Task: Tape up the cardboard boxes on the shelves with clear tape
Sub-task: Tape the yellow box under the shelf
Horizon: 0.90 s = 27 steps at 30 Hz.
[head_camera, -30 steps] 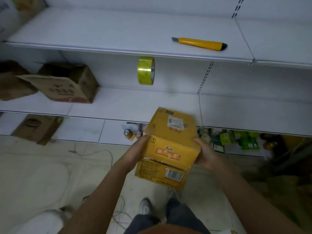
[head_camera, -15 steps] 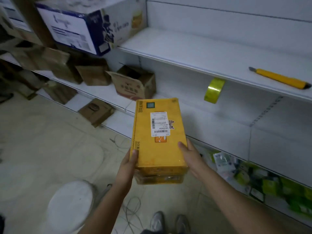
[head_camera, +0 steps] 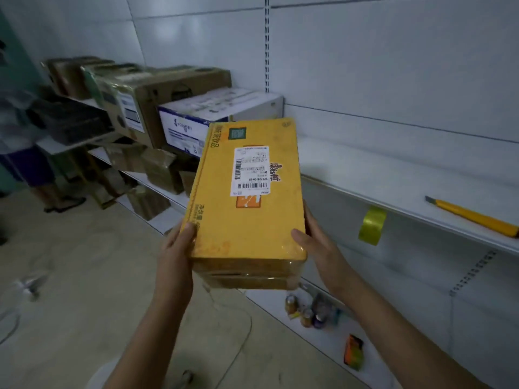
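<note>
Progress: flat yellow cardboard box [head_camera: 247,192], film glossy over its near end, looks taped, left hand [head_camera: 175,248] and right hand [head_camera: 317,242] clasping its sides; shelving toward 11 o'clock remains.

Light dim, cool and even; source not visible. Yellow box [head_camera: 247,192] is the sharpest thing, with faint sheen on its near edge. Brown boxes [head_camera: 157,108] left of it are smeared and dark. Shelf edge [head_camera: 415,217] right of it bows from wide-angle distortion.
</note>
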Tool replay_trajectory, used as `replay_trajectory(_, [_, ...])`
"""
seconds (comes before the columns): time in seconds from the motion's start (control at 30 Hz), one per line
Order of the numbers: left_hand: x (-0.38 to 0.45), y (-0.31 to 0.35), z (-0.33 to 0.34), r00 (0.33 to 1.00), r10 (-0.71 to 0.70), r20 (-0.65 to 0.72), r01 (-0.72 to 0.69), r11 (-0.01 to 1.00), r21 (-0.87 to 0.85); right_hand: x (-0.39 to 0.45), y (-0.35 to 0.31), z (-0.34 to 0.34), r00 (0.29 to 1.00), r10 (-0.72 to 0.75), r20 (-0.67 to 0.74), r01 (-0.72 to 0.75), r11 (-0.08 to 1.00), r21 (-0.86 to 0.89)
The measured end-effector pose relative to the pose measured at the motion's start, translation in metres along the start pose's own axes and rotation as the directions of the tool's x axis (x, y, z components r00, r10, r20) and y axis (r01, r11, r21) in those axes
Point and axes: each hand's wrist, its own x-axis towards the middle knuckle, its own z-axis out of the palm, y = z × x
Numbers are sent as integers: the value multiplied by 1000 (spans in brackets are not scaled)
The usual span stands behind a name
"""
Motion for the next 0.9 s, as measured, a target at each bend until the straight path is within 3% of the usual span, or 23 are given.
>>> replay_trajectory(0.23, [33,91,20,962,260,79,-259,966,-19,24,-57,5,967,-253,-14,253,967,-15])
replay_trajectory(0.37, [82,95,70,946,303,119,-323,916,238,58,-75,-22,936,-335,-110,319,937,-141])
replay_trajectory(0.43, [116,82,95,912,405,71,-379,760,528,75,-70,-38,923,-355,-147,283,888,-364])
replay_trajectory(0.47, [128,77,107,894,446,52,-378,686,621,84,-64,-46,909,-385,-160,247,807,-536])
replay_trajectory(0.57, [149,66,134,884,448,130,-404,596,694,110,-52,-63,879,-456,-142,166,570,-805])
replay_trajectory(0.73, [193,69,132,836,423,350,-535,486,690,160,-67,-77,897,-407,-170,82,532,-843])
replay_trajectory(0.9, [259,72,108,874,328,357,-455,300,838,218,-74,-81,909,-354,-220,29,580,-814])
